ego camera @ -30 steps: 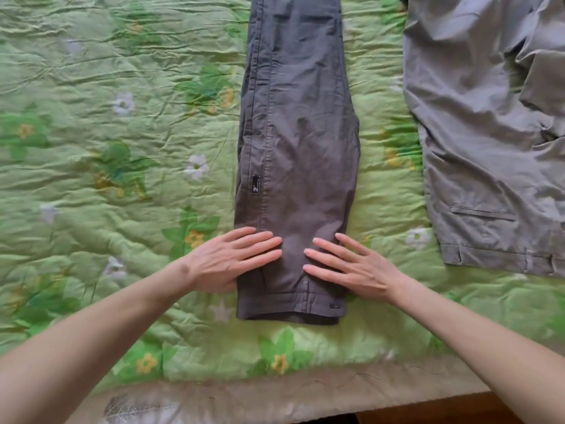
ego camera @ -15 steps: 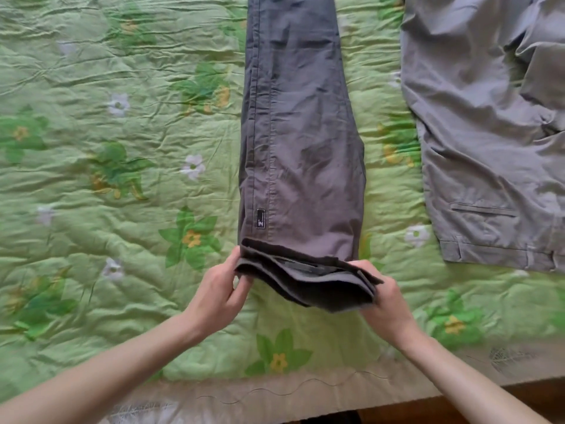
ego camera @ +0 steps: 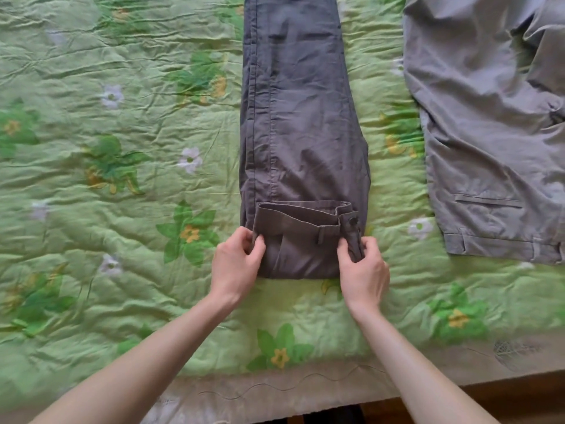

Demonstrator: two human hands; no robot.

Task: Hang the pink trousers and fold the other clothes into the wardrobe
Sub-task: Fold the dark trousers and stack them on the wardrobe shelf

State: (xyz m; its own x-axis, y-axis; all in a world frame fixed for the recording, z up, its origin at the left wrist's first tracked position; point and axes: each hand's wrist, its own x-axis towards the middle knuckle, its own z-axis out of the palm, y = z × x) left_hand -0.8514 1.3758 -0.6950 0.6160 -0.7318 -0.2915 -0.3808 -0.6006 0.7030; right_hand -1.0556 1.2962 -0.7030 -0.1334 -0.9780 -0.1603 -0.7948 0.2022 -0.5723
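Observation:
Dark grey trousers (ego camera: 299,117) lie lengthwise on the bed, folded in half along the legs. Their waistband end (ego camera: 301,237) is turned over onto the legs, button and belt loop facing up. My left hand (ego camera: 235,264) pinches the left edge of that turned-over fold. My right hand (ego camera: 362,267) pinches its right edge just below the button. A second pair, lighter grey trousers (ego camera: 483,127), lies spread out to the right, waistband toward me. No pink trousers and no wardrobe are in view.
A green quilt (ego camera: 107,179) with a flower print covers the bed. Its near edge (ego camera: 275,393) runs along the bottom, with dark floor below at the right.
Both hands lay flat on the waistband end, then lifted it and turned it over onto the legs. They now pinch the two sides of the fold.

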